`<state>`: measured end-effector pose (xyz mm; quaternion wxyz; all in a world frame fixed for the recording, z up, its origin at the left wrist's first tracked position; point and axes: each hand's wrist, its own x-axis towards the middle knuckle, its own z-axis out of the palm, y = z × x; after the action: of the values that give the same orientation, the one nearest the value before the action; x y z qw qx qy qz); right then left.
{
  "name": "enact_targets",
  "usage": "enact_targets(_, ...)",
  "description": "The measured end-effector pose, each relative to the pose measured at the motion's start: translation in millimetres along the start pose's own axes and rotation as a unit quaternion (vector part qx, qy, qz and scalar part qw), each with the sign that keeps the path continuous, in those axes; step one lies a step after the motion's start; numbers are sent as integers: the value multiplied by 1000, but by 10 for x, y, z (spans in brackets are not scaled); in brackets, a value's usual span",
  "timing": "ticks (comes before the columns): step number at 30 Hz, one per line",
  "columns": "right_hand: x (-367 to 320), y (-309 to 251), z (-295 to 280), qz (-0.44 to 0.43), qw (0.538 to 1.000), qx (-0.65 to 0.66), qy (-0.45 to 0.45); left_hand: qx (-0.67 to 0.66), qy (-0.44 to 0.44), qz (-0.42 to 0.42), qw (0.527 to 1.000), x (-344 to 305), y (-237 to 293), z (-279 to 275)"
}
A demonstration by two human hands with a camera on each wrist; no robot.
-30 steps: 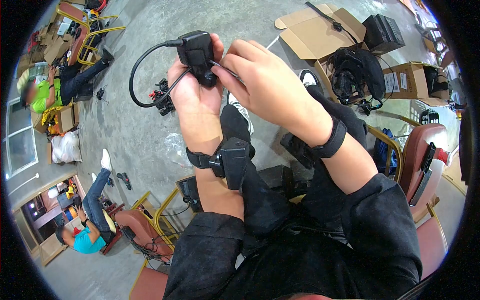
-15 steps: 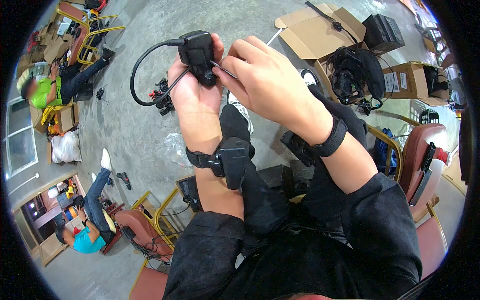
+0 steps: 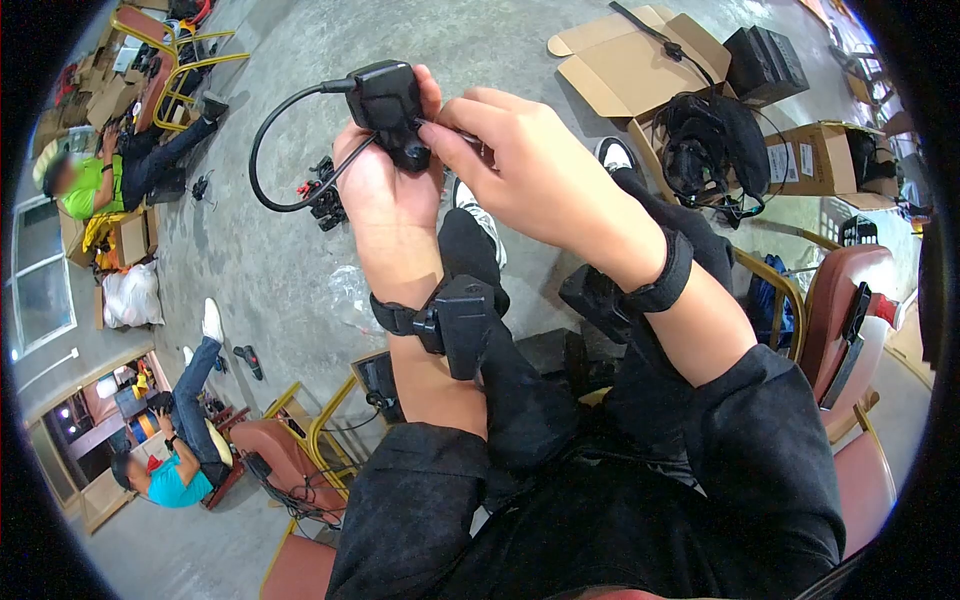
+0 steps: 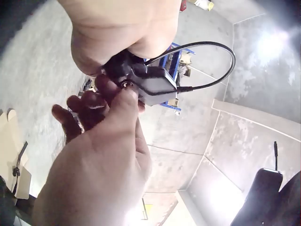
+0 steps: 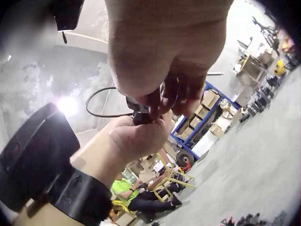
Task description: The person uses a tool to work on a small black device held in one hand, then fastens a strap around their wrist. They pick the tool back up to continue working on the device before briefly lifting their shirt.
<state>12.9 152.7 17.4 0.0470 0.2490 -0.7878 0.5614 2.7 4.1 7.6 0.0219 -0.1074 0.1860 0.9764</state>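
Observation:
In the head view my left hand (image 3: pixel 390 200) grips a black boxy device (image 3: pixel 382 92) from below, fingers behind it. A black cable (image 3: pixel 262 150) loops from its top left corner back toward its lower end. My right hand (image 3: pixel 525 165) is at the device's right side, thumb and forefinger pinching a thin rod-like tool that the fingers mostly cover. From the left wrist, the right thumb tip lies by a small round metallic spot (image 4: pixel 126 84) on the device (image 4: pixel 157 87). The right wrist view shows the right fingers bent over the device, covering much of it.
Black wrist-worn units are strapped to both forearms, the left one (image 3: pixel 466 325) plainest. An opened cardboard box (image 3: pixel 640 75) and a black bag (image 3: pixel 715 150) lie ahead right. Chairs (image 3: pixel 850 290) stand on both sides. Two people sit at the left.
The device and my left hand have shifted slightly left. My right fingers have turned and moved closer to the device, and the thin tool seen between them before is now largely covered.

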Motion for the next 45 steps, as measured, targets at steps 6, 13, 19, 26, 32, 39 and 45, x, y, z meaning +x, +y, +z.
enact_targets(6, -4, 73, 32, -139, 976, -154, 69, 23, -39, -3, 999, -10, -6, -16)
enact_targets(13, 13, -101, -68, 67, 996, 46, -33, 10, -27, -7, 1000, -24, 5, 2)
enact_targets(19, -7, 60, 46, -70, 990, -119, 37, -8, -19, -6, 1000, -21, -6, 9)
enact_targets(26, -13, 38, 21, -130, 975, -173, 53, 57, -21, 11, 998, 3, 10, -17)
enact_targets(32, 6, -31, 19, 11, 998, 59, 18, 73, -21, 10, 997, 13, 21, -25)
enact_targets(39, 8, -96, -55, 66, 996, 57, -29, 18, -36, -24, 999, -15, 16, -34)
enact_targets(45, -4, 35, 4, -114, 974, -191, 48, -19, -39, -27, 999, 1, -1, -19)
